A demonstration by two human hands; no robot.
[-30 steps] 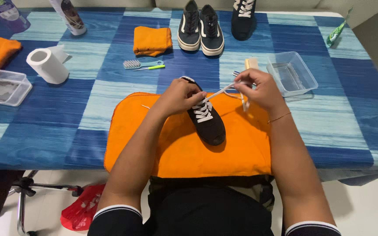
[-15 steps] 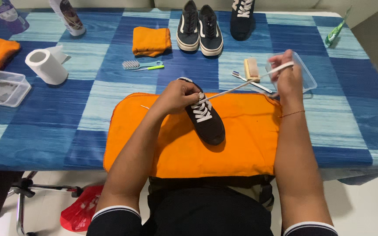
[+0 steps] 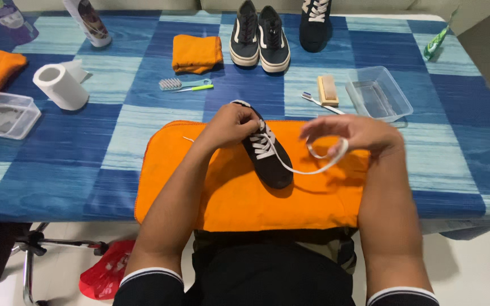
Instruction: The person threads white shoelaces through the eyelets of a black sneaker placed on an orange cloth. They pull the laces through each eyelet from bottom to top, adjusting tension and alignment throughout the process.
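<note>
While the left hand (image 3: pixel 231 124) pins the black sneaker (image 3: pixel 265 150) at its heel on the orange towel (image 3: pixel 228 192), its grip closed around the collar, the right hand (image 3: pixel 350 133) at three o'clock pinches the white lace (image 3: pixel 307 169), which sags in a loop back to the eyelets. To my eye the lace is best drawn out evenly, with the shoe kept flat and the pull in line with the eyelets so it does not snag. Half a second ago the right hand was out at one o'clock over the clear plastic tub (image 3: pixel 378 93) with the lace taut; now it has come back nearer the shoe and the lace hangs slack.
</note>
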